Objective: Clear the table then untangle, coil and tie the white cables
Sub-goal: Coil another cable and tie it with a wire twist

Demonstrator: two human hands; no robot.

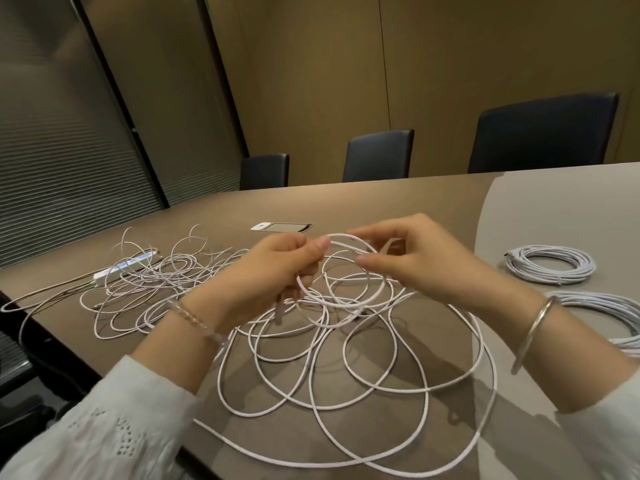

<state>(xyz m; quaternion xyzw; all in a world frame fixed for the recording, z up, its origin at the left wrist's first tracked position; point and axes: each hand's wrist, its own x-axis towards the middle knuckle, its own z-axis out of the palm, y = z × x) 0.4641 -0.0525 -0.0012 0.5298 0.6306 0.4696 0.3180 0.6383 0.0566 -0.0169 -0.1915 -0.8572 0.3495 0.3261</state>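
Currently both hands are raised over the middle of the table (398,199), working 1 small loop of white cable (349,299). Left hand (273,271) has its fingers curled round the loop's left side, thumb pressed on top of the strand. Right hand (408,258) pinches the loop's far right part between thumb and fingertips, other fingers loosely bent. Loop hangs between the 2 hands, just above the pile.

Rest of the white cable lies as a loose tangle (346,375) on the table, spreading from below the hands toward the near edge, with big overlapping loops; 1 strand runs along the near edge itself. A 2nd tangle (156,289) of thinner-looking white loops sits toward the left edge, partly lying over a white power strip (128,266) whose lead trails off the left edge.

Toward the right edge, on the paler section of the table, 2 coiled bundles: 1 coil (550,265) farther back, another coil (609,313) nearer, partly hidden behind the right wrist and cut by the frame. Cannot tell if either is tied.

A phone-like flat device (282,227) lies just beyond the hands. 3 dark chairs (379,155) stand along the far edge. Bracelet on left wrist, metal bangle (535,332) on right wrist, white sleeves on both arms.
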